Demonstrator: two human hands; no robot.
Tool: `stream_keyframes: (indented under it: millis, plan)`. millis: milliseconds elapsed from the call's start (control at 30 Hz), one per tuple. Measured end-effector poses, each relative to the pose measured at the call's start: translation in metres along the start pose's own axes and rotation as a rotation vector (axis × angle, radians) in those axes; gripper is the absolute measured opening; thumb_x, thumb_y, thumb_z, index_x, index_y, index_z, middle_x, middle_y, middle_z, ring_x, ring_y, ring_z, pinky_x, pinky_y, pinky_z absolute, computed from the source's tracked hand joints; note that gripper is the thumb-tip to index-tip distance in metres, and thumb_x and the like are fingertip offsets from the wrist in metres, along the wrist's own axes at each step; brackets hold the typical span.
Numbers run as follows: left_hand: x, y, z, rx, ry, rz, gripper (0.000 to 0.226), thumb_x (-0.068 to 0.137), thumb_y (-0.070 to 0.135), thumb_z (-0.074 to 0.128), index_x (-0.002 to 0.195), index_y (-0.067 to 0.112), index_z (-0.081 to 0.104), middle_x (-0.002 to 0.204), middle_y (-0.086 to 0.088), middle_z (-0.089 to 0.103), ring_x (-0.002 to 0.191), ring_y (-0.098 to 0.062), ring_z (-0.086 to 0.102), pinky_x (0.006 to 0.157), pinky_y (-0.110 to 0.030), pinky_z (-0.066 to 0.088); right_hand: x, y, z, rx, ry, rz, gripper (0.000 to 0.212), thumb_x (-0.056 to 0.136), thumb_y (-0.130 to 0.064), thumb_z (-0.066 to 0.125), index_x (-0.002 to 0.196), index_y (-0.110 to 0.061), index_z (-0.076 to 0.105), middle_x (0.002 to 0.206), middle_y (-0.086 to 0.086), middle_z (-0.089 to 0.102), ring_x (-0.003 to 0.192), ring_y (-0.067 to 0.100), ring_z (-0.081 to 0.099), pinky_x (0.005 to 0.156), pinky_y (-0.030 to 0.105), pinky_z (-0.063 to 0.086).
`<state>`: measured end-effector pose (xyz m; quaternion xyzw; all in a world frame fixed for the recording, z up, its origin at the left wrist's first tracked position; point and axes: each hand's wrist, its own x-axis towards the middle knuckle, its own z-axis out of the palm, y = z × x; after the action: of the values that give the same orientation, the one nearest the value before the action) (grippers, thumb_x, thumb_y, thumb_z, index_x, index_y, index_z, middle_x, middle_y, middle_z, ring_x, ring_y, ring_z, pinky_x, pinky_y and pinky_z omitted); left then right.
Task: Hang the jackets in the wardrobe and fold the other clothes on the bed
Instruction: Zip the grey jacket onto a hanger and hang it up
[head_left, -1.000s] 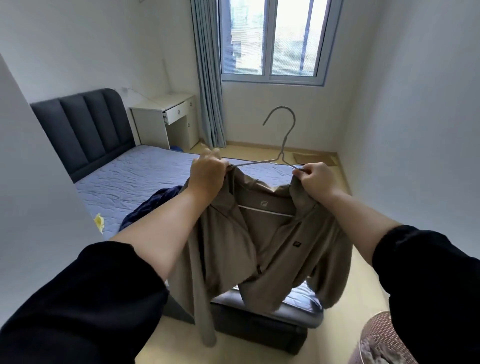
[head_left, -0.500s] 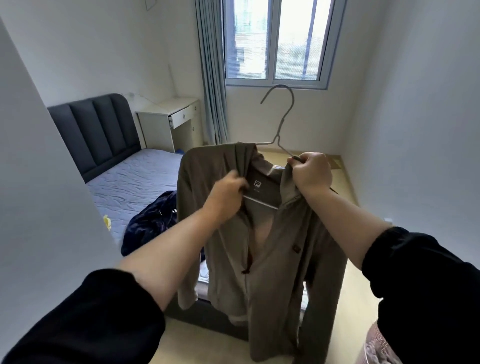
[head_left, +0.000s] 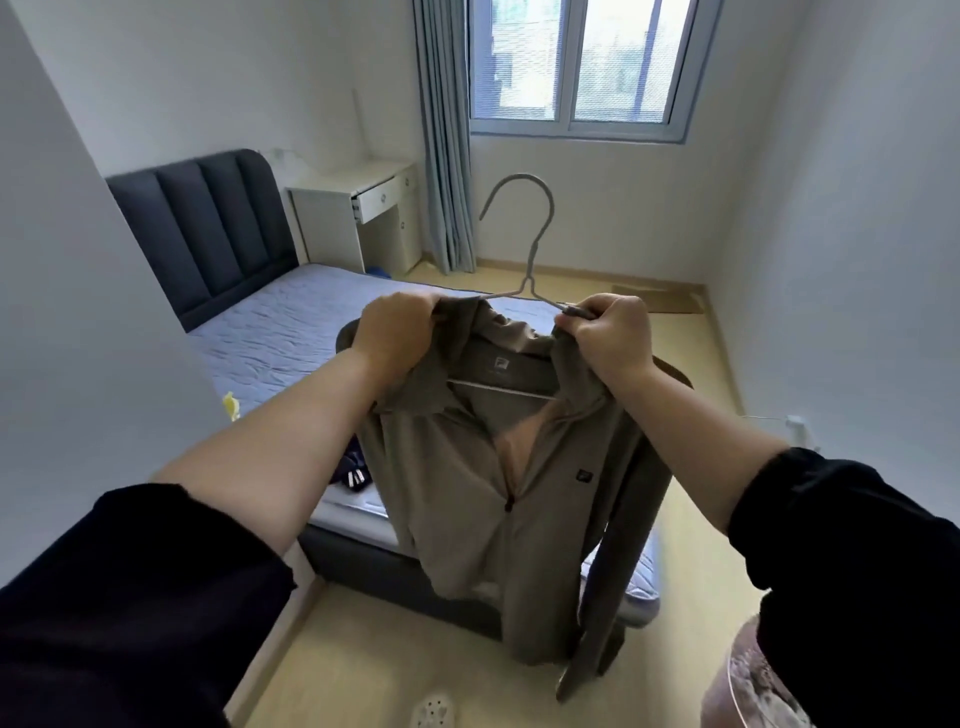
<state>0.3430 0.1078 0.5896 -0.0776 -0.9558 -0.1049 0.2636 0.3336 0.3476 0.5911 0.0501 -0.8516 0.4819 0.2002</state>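
A taupe zip jacket (head_left: 483, 493) hangs in front of me on a grey wire hanger (head_left: 530, 249), held up over the foot of the bed (head_left: 270, 332). My left hand (head_left: 395, 332) grips the jacket's left shoulder at the collar. My right hand (head_left: 608, 332) grips the right shoulder together with the hanger's arm. The hanger's hook points up and its lower bar shows inside the neck opening. A dark navy garment (head_left: 353, 473) lies on the bed, mostly hidden behind the jacket.
A white panel (head_left: 78, 312) stands close on my left. A white desk (head_left: 363, 208) and a curtain (head_left: 447, 135) are at the far wall under the window. A basket of clothes (head_left: 748, 686) sits at lower right, a slipper (head_left: 434, 712) on the floor.
My left hand has moved from the jacket's inner collar out to its left shoulder. The jacket now sits spread across both hanger arms, and the hanger has lowered a little.
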Motion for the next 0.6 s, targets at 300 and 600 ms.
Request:
stream_keyframes:
  millis: [300, 600]
  plan:
    - [-0.004, -0.012, 0.036, -0.114, 0.212, -0.167, 0.028, 0.093, 0.009, 0.048, 0.113, 0.012, 0.067, 0.109, -0.013, 0.069, 0.097, -0.037, 0.062, 0.081, -0.038, 0.047, 0.022, 0.006, 0.026, -0.094, -0.099, -0.024, 0.011, 0.078, -0.027, 0.073, 0.071, -0.02, 0.068, 0.075, 0.001, 0.068, 0.082, 0.024, 0.063, 0.076, 0.037, 0.05]
    - [0.056, -0.102, 0.105, -0.078, 0.178, -0.355, 0.013, 0.093, 0.005, 0.048, 0.096, 0.0, 0.06, 0.101, -0.022, 0.055, 0.08, -0.041, 0.056, 0.065, -0.037, 0.037, 0.099, 0.03, 0.13, -0.188, -0.199, -0.053, 0.016, 0.08, -0.035, 0.069, 0.073, -0.021, 0.067, 0.071, -0.003, 0.061, 0.076, 0.02, 0.058, 0.063, 0.026, 0.035]
